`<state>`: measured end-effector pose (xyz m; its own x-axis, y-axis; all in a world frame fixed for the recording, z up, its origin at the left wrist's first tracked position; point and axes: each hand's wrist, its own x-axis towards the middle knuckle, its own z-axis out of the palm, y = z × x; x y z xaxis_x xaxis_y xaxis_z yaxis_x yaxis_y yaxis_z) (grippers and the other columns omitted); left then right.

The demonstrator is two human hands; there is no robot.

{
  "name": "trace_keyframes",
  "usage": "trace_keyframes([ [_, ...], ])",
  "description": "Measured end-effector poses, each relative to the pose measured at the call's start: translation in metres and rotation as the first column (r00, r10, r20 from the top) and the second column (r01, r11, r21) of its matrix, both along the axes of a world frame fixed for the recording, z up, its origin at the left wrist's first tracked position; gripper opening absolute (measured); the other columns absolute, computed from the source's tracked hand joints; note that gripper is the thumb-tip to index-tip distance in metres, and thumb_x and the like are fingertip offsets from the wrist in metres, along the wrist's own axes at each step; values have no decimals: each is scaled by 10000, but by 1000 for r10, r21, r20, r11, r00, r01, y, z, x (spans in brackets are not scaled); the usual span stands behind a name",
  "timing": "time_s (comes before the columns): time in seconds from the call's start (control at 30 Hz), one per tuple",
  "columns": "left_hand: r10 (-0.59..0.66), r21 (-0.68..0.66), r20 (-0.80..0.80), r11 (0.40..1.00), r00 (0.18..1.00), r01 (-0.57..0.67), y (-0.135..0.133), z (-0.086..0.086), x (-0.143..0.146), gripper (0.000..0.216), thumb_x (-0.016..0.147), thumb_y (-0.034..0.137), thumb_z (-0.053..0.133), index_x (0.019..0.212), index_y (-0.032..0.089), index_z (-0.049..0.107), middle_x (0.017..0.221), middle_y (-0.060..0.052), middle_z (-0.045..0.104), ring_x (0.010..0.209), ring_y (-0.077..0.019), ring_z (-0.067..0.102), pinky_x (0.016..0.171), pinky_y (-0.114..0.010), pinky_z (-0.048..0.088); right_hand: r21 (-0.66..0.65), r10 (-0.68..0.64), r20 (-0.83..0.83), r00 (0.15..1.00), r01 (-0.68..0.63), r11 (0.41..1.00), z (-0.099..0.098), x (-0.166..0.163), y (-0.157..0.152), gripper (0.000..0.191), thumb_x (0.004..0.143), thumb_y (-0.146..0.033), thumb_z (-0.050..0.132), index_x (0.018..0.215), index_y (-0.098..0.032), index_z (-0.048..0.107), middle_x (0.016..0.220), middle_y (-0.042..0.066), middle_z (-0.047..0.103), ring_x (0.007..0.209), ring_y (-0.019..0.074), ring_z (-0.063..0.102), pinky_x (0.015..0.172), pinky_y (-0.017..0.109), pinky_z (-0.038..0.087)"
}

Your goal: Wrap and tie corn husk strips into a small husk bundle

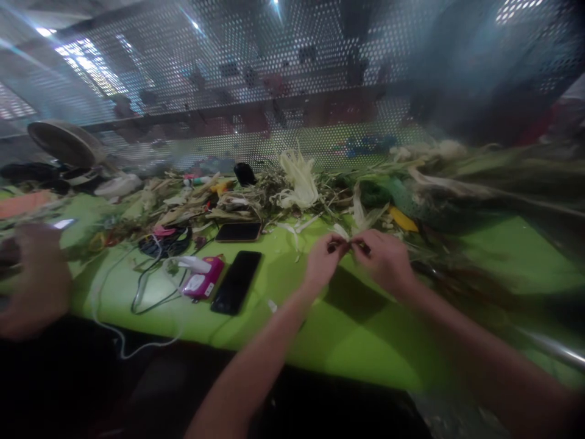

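Note:
My left hand and my right hand meet above the green table, fingertips pinched together. A pale strip of corn husk pokes up between them; its lower part is hidden by the fingers. Just behind my hands stand a dried husk piece and a larger pale bunch of corn husk, splayed upward. Thin husk shreds lie on the table to the left of my left hand.
Two phones and a magenta tissue pack lie left of my hands, beside cables. Dried husks heap along the back, before a perforated metal panel. Another person's arm is at far left.

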<state>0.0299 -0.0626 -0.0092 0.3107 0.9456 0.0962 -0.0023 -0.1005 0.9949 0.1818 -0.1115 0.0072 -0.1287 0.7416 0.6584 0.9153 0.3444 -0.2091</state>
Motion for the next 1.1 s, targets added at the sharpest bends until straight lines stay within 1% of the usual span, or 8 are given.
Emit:
trace_keyframes([
  [0.13, 57, -75, 25, 996, 998, -55, -1, 3, -1, 84, 806, 246, 638, 842, 172, 621, 764, 0, 642, 700, -107, 556, 689, -248, 417, -25, 25, -29, 999, -26, 999, 2, 0, -1, 153, 922, -237, 521, 892, -189, 663, 808, 62, 696, 703, 191, 604, 657, 303, 409],
  [0.27, 89, -121, 69, 989, 994, -80, 1, 2, -1, 120, 797, 265, 660, 849, 169, 611, 756, 0, 633, 670, -103, 550, 665, -247, 411, -52, 68, -83, 994, -72, 996, 5, 0, -1, 158, 924, -222, 497, 899, -203, 651, 835, 63, 688, 735, 193, 615, 679, 303, 425],
  [0.5, 61, -68, 102, 996, 993, -54, -2, 3, 0, 166, 731, 233, 724, 796, 165, 587, 775, 0, 629, 738, -114, 584, 724, -255, 445, -30, 76, -56, 996, -78, 997, 8, 0, -1, 124, 884, -186, 544, 939, -210, 654, 906, 61, 680, 780, 195, 616, 673, 298, 416],
  [0.67, 135, -79, 75, 989, 988, -129, -1, 2, 1, 121, 736, 184, 686, 804, 159, 588, 756, 3, 624, 727, -113, 579, 715, -253, 443, -95, 212, -230, 950, -238, 967, 11, -1, -1, 152, 811, -87, 542, 844, -210, 625, 923, 53, 579, 827, 180, 584, 690, 274, 438],
  [0.77, 191, -112, 67, 977, 979, -183, 1, -1, 1, 143, 724, 177, 681, 842, 157, 601, 781, -5, 635, 738, -117, 583, 711, -255, 444, -176, 235, -275, 932, -289, 941, 12, -2, 0, 176, 809, -71, 516, 832, -220, 606, 920, 42, 533, 836, 176, 567, 696, 269, 438],
  [0.9, 204, -119, 116, 974, 972, -190, 3, -4, 1, 150, 708, 179, 683, 835, 157, 607, 781, -2, 639, 737, -116, 588, 720, -257, 448, -242, 162, -237, 958, -220, 945, 10, -3, 0, 137, 805, -107, 550, 878, -214, 592, 950, 50, 560, 795, 180, 566, 664, 277, 423],
  [1.0, 164, -125, 160, 982, 973, -145, 2, -4, 2, 160, 694, 192, 707, 812, 158, 605, 760, 5, 636, 732, -115, 591, 734, -263, 452, -200, 112, -124, 986, -136, 970, 8, -4, 1, 119, 821, -188, 610, 937, -213, 609, 957, 60, 604, 782, 196, 569, 649, 292, 398],
  [1.1, 172, -146, 191, 978, 966, -146, 2, -2, 2, 176, 671, 186, 724, 798, 156, 606, 744, 10, 632, 725, -114, 590, 738, -265, 450, -171, 142, -81, 987, -154, 973, 6, -3, 1, 78, 858, -174, 570, 890, -222, 622, 909, 47, 615, 767, 187, 566, 644, 286, 379],
])
